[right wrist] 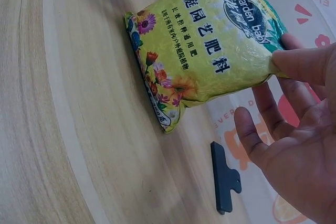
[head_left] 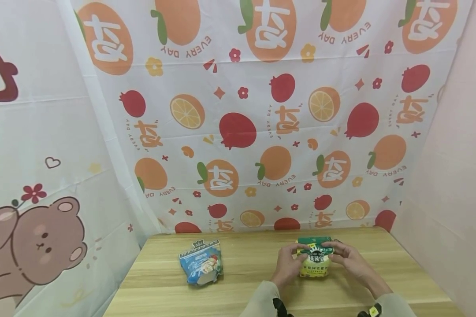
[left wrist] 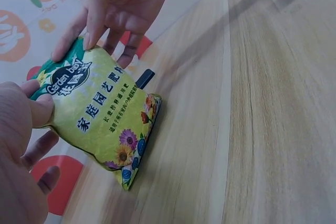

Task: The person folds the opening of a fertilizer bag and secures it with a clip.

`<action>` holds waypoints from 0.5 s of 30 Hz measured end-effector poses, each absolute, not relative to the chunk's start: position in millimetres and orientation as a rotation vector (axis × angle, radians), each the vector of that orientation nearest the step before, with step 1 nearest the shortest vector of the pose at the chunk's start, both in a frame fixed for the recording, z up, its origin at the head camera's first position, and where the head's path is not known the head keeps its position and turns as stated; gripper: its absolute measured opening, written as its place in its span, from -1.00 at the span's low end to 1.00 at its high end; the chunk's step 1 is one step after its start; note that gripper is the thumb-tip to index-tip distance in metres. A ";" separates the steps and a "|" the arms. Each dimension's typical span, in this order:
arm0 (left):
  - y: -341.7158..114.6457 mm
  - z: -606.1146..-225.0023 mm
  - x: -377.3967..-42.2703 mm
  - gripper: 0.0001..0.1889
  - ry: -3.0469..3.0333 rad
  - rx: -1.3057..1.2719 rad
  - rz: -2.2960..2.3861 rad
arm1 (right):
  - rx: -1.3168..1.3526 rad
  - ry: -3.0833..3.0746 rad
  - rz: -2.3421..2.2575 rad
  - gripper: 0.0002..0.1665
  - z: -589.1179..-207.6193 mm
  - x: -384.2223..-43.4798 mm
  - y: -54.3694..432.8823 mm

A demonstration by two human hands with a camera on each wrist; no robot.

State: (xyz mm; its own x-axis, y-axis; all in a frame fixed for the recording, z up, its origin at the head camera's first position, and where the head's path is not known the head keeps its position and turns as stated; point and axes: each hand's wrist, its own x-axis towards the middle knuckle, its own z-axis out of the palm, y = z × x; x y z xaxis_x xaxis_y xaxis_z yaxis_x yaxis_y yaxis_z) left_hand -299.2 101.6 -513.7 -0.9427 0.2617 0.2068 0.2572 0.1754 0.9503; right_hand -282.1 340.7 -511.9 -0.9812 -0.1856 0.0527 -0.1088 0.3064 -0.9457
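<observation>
A yellow-green fertilizer bag (head_left: 314,267) with a dark green top and printed flowers stands upright at the right of the table, its lower edge at the tabletop. My left hand (head_left: 288,267) pinches its upper left corner between thumb and fingers. At the opposite upper corner, my right hand (head_left: 352,263) pinches the bag too, with its lower fingers spread behind in the right wrist view. The green top is folded over near the label. Behind the bag, a black bag clip (right wrist: 224,182) lies on the table, partly hidden by the bag in the left wrist view.
A blue and white printed bag (head_left: 203,265) sits on the left part of the wooden table (head_left: 254,264). A fruit-patterned curtain (head_left: 238,167) hangs right behind the table's back edge. A bear-printed curtain (head_left: 43,154) is at the left and a pale wall (head_left: 444,185) at the right.
</observation>
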 end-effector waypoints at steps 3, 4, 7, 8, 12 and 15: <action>99.7 -514.0 -299.5 -0.81 2.414 0.534 1.930 | -0.290 2.480 -1.787 -0.41 -512.8 -282.0 340.5; 99.8 -514.3 -299.6 -0.81 2.414 0.536 1.927 | -0.303 2.477 -1.782 -0.41 -513.4 -281.9 341.3; 99.8 -515.3 -299.6 -0.82 2.423 0.543 1.919 | -0.321 2.468 -1.789 -0.40 -514.4 -281.2 342.8; 99.9 -515.7 -299.8 -0.82 2.424 0.548 1.918 | -0.329 2.465 -1.791 -0.40 -514.6 -281.1 343.1; 99.0 -517.1 -300.1 -0.83 2.432 0.557 1.922 | -0.289 2.461 -1.808 -0.41 -515.1 -280.6 342.6; 97.9 -518.4 -300.3 -0.84 2.430 0.558 1.932 | -0.259 2.465 -1.802 -0.42 -515.8 -280.4 342.6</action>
